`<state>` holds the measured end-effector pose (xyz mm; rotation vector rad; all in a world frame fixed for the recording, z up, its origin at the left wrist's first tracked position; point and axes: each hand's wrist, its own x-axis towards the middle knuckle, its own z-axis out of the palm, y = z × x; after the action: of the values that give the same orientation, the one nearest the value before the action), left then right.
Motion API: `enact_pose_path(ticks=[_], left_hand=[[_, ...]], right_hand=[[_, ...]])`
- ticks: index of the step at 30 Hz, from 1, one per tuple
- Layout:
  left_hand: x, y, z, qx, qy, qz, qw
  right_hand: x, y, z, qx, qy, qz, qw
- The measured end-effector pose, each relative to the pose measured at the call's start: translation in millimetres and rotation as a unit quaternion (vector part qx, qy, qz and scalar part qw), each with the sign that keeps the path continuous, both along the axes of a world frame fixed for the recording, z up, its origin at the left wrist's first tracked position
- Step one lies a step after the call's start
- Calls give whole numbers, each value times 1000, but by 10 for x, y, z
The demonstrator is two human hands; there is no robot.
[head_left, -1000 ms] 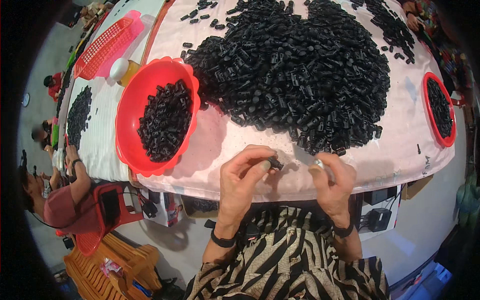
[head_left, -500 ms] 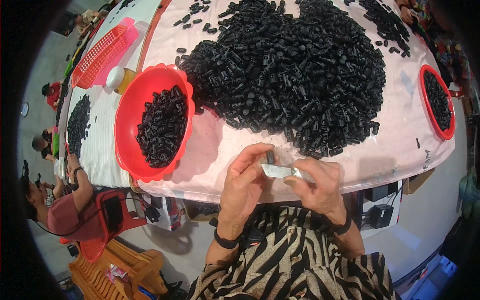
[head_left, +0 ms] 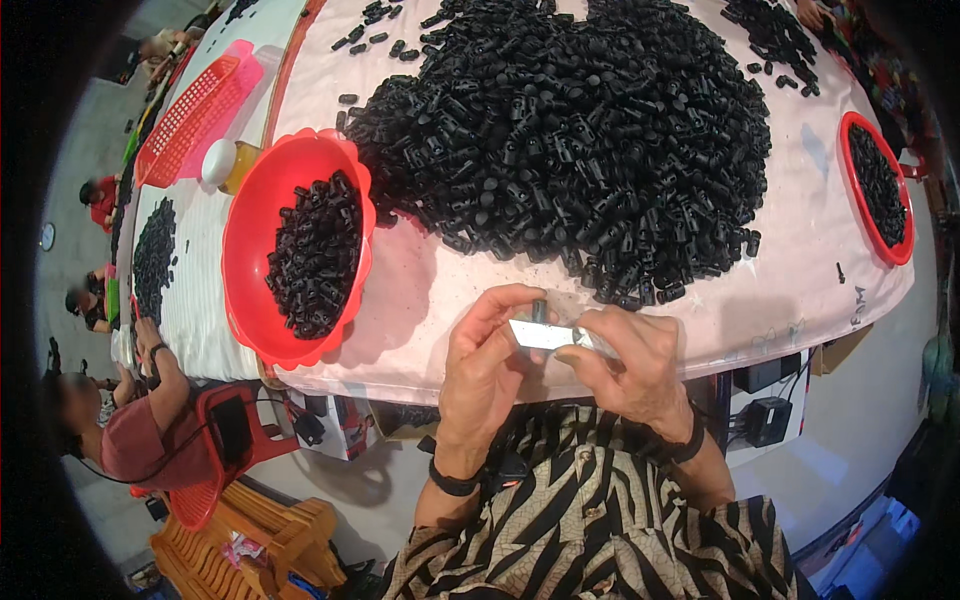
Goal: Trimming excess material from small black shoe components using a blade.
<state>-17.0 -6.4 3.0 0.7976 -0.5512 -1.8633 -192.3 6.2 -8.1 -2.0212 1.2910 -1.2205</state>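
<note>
My left hand (head_left: 480,350) is closed, pinching a small black plastic cylinder (head_left: 539,309) upright between thumb and fingertips. A flat, shiny knife blade (head_left: 538,335) with a slanted tip lies across the cylinder's near side. My right hand (head_left: 632,365) grips that knife, and its handle is mostly hidden in the fingers. Whether the edge touches the cylinder I cannot tell. Just beyond both hands spreads a big heap of similar black plastic pieces (head_left: 570,150). To the left, a red scalloped bowl (head_left: 245,270) holds more of them.
A pink cloth (head_left: 400,340) covers the table. At the right stands a red oval basket (head_left: 905,240) of black pieces. Farther left are a white-lidded jar (head_left: 220,163) and a red perforated basket (head_left: 190,115). A co-worker's arm (head_left: 168,375) reaches onto the neighbouring table.
The blade has shifted slightly left, across the cylinder held in my left hand. Both hands keep their grips. The view has moved a little.
</note>
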Motion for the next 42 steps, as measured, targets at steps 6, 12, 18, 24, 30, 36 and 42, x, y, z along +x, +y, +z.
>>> enact_pose_path(ticks=[6,12,18,24,30,36,42], left_hand=[[-8,28,16,10,-8,11,1000],[15,37,-40,11,-11,11,1000],[15,29,-43,9,-22,-1,1000],[-41,19,26,10,-27,33,999],[18,12,-35,19,12,30,999],[4,19,-22,16,15,28,999],[17,23,-9,24,16,25,999]], right_hand=[[7,1,6,-1,6,6,1000],[52,1,-26,-20,16,-12,1000],[98,-10,12,-32,57,-35,997],[70,-14,-14,-49,27,-35,998],[83,-17,-41,-38,14,-38,998],[88,-24,-37,-44,9,-42,998],[82,-24,-29,-40,15,-32,999]])
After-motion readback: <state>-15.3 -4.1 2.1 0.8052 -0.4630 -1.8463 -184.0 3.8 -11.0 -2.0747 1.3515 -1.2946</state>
